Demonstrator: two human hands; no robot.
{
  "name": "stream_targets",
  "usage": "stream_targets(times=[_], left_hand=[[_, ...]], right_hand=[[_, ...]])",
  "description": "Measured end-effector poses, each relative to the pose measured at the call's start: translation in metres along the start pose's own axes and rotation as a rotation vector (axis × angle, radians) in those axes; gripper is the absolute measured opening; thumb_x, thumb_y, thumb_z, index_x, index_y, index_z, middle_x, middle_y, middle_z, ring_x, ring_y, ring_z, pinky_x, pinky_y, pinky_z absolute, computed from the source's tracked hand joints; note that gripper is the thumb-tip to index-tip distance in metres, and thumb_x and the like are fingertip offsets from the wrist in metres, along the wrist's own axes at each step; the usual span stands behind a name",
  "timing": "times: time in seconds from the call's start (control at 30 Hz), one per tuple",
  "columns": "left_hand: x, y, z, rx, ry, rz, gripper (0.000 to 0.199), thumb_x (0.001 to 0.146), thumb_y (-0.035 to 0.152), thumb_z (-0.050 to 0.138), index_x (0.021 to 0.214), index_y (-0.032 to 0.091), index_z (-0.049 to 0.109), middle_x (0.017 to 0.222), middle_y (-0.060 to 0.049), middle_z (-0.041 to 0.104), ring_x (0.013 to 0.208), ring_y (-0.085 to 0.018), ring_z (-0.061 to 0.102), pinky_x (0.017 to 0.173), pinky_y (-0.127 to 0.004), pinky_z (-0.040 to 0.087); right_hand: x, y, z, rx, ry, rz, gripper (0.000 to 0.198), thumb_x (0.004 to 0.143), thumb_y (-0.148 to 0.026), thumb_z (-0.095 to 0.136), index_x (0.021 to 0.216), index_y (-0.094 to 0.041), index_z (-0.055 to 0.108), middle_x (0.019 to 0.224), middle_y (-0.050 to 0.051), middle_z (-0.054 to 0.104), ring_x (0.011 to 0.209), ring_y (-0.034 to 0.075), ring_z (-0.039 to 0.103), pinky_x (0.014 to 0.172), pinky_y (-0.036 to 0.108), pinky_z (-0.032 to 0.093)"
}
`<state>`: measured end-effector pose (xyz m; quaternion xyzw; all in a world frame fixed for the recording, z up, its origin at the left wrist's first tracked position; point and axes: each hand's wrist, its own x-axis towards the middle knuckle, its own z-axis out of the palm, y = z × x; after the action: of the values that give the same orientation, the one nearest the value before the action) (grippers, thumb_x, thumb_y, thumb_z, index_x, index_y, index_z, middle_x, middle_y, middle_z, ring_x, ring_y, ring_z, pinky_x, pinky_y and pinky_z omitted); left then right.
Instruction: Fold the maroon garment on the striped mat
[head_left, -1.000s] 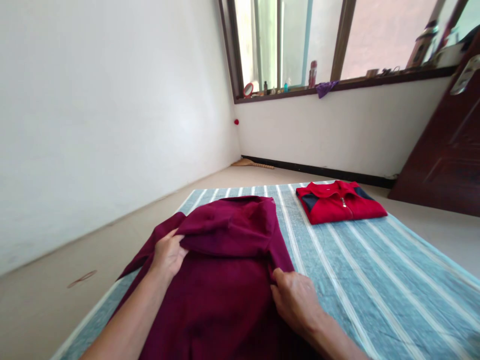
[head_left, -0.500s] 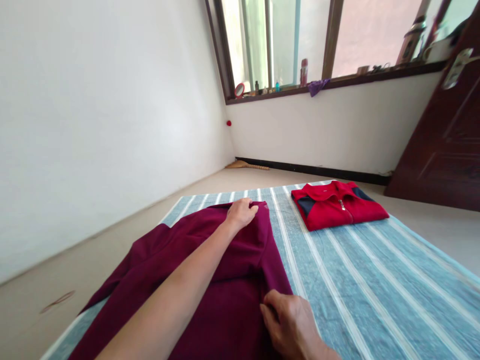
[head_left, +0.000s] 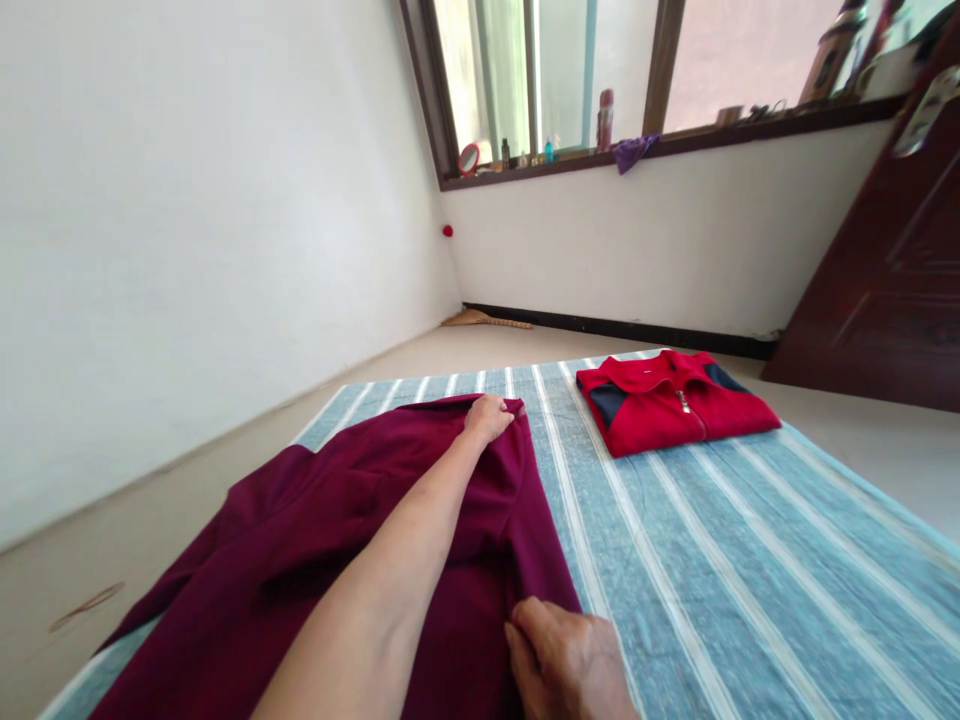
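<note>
A maroon long-sleeved top (head_left: 240, 580) lies spread over a blue-and-white striped cloth (head_left: 675, 560), one sleeve trailing off to the left. At its far right corner my left hand (head_left: 489, 417) is closed, pinching the fabric, with the forearm reaching across the garment. Nearer to me, my right hand (head_left: 571, 658) grips the right edge of the same top between thumb and curled fingers. The stretch of edge between both hands runs fairly straight. To the right, apart from both hands, rests a neatly folded red jacket (head_left: 667, 415) with dark blue shoulder patches and a front zipper.
White walls meet beyond the cloth, with a broom (head_left: 487, 319) on the floor in the corner. A thermos, a mirror and small bottles stand on the windowsill (head_left: 705, 139). A dark red door (head_left: 885, 290) stands at the right. A thin looped cord (head_left: 86, 605) lies on the floor.
The view has shifted slightly. The maroon top's left side spreads a little further left and toward me. Both hands keep their hold on its right edge; the red jacket stays put.
</note>
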<state>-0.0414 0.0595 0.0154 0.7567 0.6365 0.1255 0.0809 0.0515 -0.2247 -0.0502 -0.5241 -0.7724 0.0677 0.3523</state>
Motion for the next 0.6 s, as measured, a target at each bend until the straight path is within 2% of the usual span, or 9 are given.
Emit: stream_targets(times=[0.2,0.33,0.47,0.6], left_hand=[[-0.009,0.004,-0.005,0.094,0.054,0.003,0.018,0.079,0.026,0.057,0.091,0.019,0.067,0.093,-0.008,0.07,0.09,-0.022,0.065,0.076,-0.027,0.048],[-0.02,0.013,-0.011,0.176,0.097,0.104,0.023,0.081,0.019,0.054,0.102,0.018,0.063,0.108,-0.011,0.065,0.107,-0.025,0.058,0.09,-0.031,0.044],[-0.02,0.024,-0.016,0.202,0.084,0.203,0.018,0.084,0.021,0.053,0.097,0.019,0.065,0.111,-0.01,0.063,0.113,-0.025,0.053,0.096,-0.032,0.04],[-0.006,0.033,-0.018,0.184,0.031,0.185,0.017,0.085,0.024,0.052,0.089,0.019,0.068,0.108,-0.01,0.066,0.111,-0.024,0.056,0.093,-0.032,0.043]], right_hand=[[0.002,-0.007,-0.009,0.032,-0.04,0.074,0.025,0.093,-0.021,0.041,0.068,-0.021,0.047,0.059,-0.004,0.057,0.046,0.009,0.051,0.048,0.025,0.025],[0.002,-0.008,-0.009,0.033,-0.026,0.077,0.026,0.093,-0.021,0.04,0.068,-0.021,0.048,0.058,-0.004,0.056,0.046,0.01,0.05,0.048,0.027,0.024],[0.003,-0.009,-0.009,0.041,-0.014,0.087,0.024,0.091,-0.02,0.041,0.068,-0.021,0.048,0.058,-0.003,0.057,0.045,0.01,0.049,0.047,0.028,0.022],[0.003,-0.009,-0.01,0.041,-0.019,0.064,0.023,0.09,-0.019,0.041,0.068,-0.021,0.048,0.058,-0.004,0.057,0.045,0.01,0.049,0.046,0.028,0.022]])
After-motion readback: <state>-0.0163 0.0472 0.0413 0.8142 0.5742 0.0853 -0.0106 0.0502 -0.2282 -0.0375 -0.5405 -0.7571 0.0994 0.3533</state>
